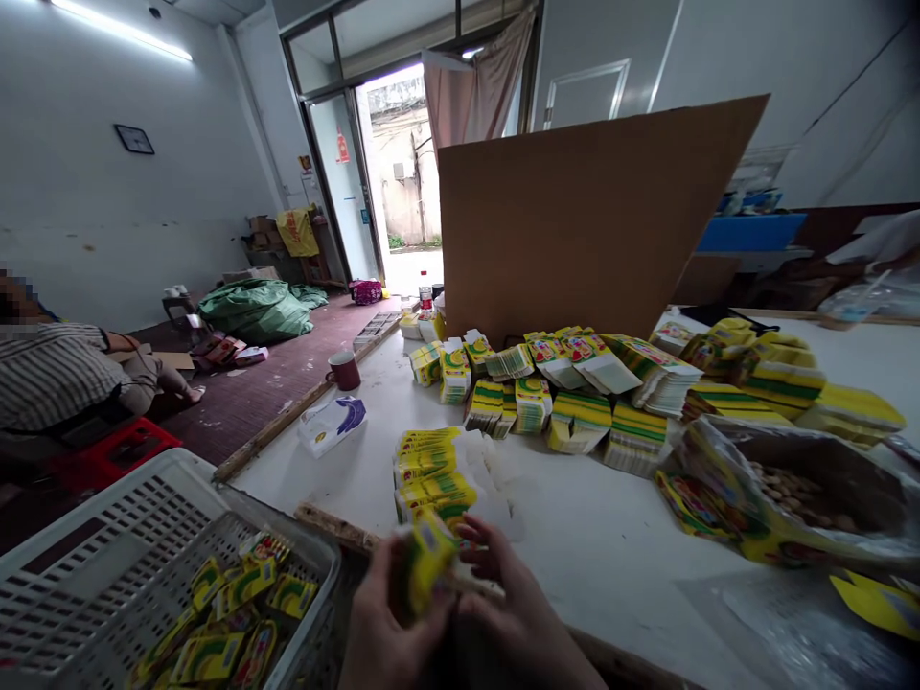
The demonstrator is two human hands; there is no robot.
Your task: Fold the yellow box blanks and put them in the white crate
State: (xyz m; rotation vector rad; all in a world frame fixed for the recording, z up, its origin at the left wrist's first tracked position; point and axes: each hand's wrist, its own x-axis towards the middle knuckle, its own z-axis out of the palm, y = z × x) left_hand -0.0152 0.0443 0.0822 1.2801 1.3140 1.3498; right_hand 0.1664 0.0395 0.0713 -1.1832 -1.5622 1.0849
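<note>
Both my hands meet at the bottom centre over the table's near edge. My left hand (384,623) and my right hand (514,618) are closed round one small yellow and green packet (429,565), which is blurred. Just beyond it a stack of flat yellow packets (431,470) lies on the white table (596,537). At lower left a white slatted plastic basket (107,565) holds several finished yellow packets (216,632).
Bundles of flat yellow-green cartons (610,393) cover the table's middle, before an upright cardboard sheet (582,220). An open bag of small brown pieces (797,494) lies at right. A tissue pack (332,425) and red mug (346,370) sit left. A seated person (64,374) is at far left.
</note>
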